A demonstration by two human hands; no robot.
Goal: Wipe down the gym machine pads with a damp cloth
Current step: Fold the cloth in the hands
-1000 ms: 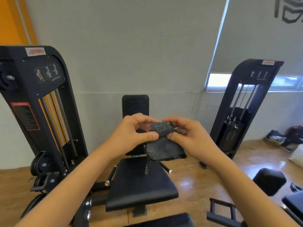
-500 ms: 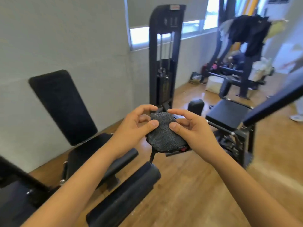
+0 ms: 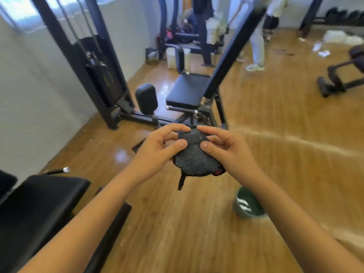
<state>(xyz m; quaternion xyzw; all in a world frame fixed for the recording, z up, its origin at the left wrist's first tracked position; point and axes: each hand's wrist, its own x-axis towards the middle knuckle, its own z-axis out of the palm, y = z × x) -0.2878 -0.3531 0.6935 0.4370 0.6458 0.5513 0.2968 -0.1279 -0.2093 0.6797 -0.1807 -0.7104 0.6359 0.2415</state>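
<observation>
While left hand and right hand pinch its upper end, the cloth hangs lengthwise — strap pointing down.

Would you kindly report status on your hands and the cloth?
Left hand and right hand pinch cloth, mid-air. No wiping yet. Green bucket on floor, nothing blocking.

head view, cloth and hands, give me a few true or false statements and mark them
1. The left hand and right hand both pinch the dark cloth. True.
2. The cloth lies on a machine pad. False: it is held in the air above the wood floor.
3. A green container stands on the floor near the right forearm. True.
4. The seat pad of the machine ahead is red. False: it is black.
</observation>
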